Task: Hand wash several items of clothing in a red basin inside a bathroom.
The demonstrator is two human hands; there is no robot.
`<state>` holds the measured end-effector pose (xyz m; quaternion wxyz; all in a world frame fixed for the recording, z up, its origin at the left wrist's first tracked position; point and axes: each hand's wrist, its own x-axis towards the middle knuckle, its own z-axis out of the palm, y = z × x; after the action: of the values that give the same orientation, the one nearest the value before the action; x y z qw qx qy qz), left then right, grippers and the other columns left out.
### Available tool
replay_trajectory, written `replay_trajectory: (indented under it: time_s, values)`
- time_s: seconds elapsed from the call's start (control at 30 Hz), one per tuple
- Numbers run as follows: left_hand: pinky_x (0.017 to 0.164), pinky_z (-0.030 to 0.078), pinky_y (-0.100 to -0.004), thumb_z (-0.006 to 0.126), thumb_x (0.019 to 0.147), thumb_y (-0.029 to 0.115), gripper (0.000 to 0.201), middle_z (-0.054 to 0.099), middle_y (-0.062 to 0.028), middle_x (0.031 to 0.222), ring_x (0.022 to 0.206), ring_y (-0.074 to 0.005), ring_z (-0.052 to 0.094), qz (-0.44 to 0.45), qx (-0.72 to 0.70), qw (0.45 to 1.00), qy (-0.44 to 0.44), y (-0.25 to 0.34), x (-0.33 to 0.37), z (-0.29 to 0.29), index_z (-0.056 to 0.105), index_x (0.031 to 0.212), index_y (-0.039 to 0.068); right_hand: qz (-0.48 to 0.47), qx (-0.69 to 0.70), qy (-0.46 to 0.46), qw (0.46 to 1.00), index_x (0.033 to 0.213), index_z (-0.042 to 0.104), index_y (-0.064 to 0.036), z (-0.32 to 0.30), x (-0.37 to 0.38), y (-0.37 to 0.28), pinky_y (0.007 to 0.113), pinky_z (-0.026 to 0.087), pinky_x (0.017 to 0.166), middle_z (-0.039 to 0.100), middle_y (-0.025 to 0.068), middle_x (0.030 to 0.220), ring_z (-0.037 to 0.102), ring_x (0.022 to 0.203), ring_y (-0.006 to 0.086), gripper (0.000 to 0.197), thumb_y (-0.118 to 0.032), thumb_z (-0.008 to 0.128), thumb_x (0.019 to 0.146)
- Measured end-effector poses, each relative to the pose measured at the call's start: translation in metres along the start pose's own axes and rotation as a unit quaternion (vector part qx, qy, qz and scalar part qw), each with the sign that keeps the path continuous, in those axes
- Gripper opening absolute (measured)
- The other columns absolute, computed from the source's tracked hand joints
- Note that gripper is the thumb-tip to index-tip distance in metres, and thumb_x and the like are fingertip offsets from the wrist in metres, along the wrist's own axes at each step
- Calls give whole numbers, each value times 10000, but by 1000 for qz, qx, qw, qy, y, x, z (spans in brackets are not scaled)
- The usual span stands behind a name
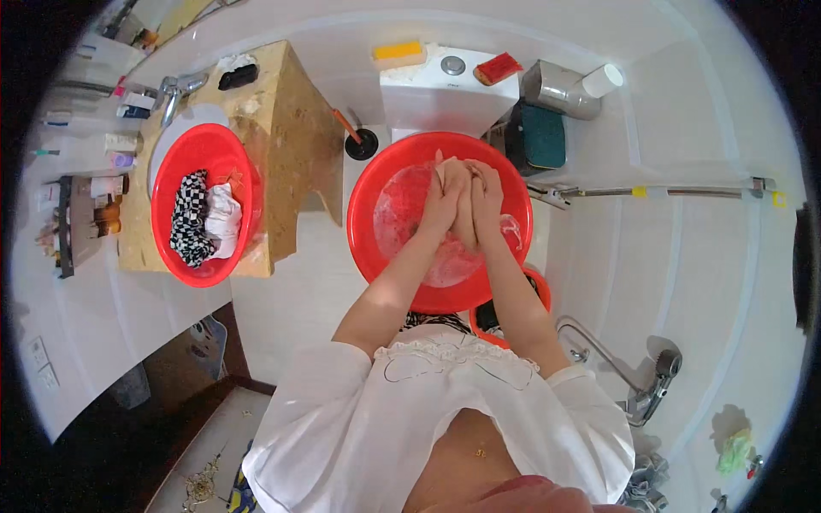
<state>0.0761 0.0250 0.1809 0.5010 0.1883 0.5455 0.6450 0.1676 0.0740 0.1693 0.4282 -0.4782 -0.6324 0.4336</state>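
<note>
Both my hands are together over a large red basin [358, 227] of soapy water. My left hand [441, 198] is closed on a wet beige cloth [463, 224], and my right hand [487, 188] grips the same cloth from the other side. Part of the cloth hangs between my wrists toward the suds [451, 265]. What kind of garment it is, I cannot make out. A thin white strip [511, 231] lies in the water near the basin's right wall.
At left, another red basin [160, 205] holds a black-and-white checked cloth [190, 224] and a white cloth [224, 221] beside a faucet [175, 92]. The toilet tank [449, 98] stands behind, with a plunger [361, 144] nearby. A smaller red bucket [545, 291] sits below right.
</note>
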Motion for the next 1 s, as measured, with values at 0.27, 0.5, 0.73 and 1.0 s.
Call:
replay_trajectory:
  time_s: [0.27, 0.5, 0.73, 1.0]
  values:
    - [855, 473, -329, 508, 961, 143, 188, 644, -124, 968, 968, -229, 631, 141, 151, 978, 12, 44, -4, 16, 614, 1055, 19, 20, -30, 46, 998, 1022, 617, -25, 4, -1, -62, 348, 460, 849, 602, 132, 950, 586, 928, 254, 217, -192, 619, 884]
    - [675, 460, -339, 531, 951, 179, 215, 593, -100, 744, 710, -194, 578, 171, 176, 969, 5, 55, -3, 16, 612, 866, -1, 5, 66, 69, 995, 858, 594, -9, 7, -5, -85, 318, 464, 677, 584, 97, 765, 570, 722, 179, 177, -179, 601, 908]
    - [639, 453, -336, 509, 953, 159, 244, 595, -124, 721, 682, -192, 584, 194, 170, 966, -18, 70, -12, 25, 590, 808, -20, 4, 29, 30, 999, 793, 557, 10, -5, -5, -97, 304, 442, 632, 549, 66, 710, 534, 688, 143, 228, -152, 523, 950]
    - [673, 471, -333, 508, 960, 184, 251, 623, -118, 771, 723, -207, 605, 150, 186, 970, -40, 68, -9, 19, 623, 881, -23, 33, 82, -20, 996, 824, 575, 12, -8, 3, -80, 301, 447, 686, 567, 53, 745, 533, 739, 129, 245, -184, 518, 958]
